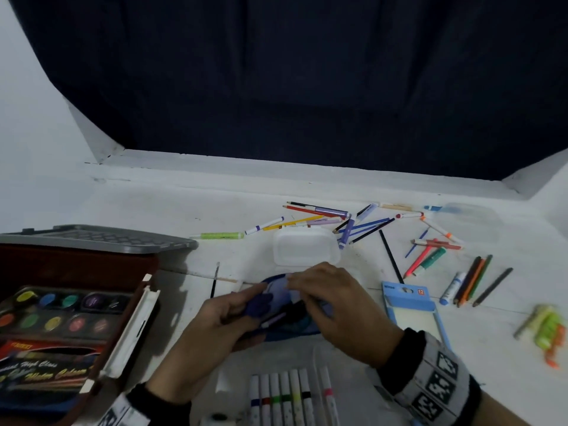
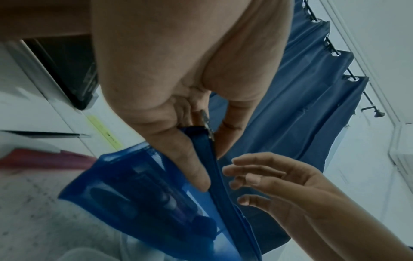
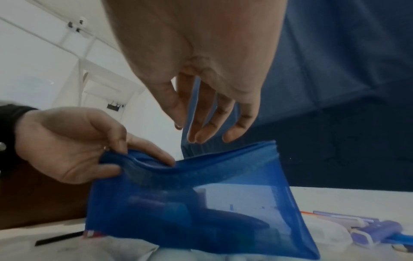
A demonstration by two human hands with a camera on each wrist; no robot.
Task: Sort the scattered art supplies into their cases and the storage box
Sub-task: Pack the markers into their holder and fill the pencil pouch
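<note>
Legible: "12" on light-blue cardboard pencil box [image 1: 412, 305]; "Water Colour" script on dark-red watercolour tin lid [image 1: 46, 367], left of box.

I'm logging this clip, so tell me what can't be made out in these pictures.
- Pouch contents: dark shapes only, blurred by the blue plastic, both wrist views.
- Left hand and the zipper pull: pinched or not, fingers hide it.
- Marker set: cut off by the bottom edge, head view.
- Green bundle: blurred, far right, head view.

Left hand [image 2: 178, 109] pinches the blue zip pouch [image 2: 138, 190]; right hand [image 2: 279, 180] hovers beside, fingers relaxed.
</note>
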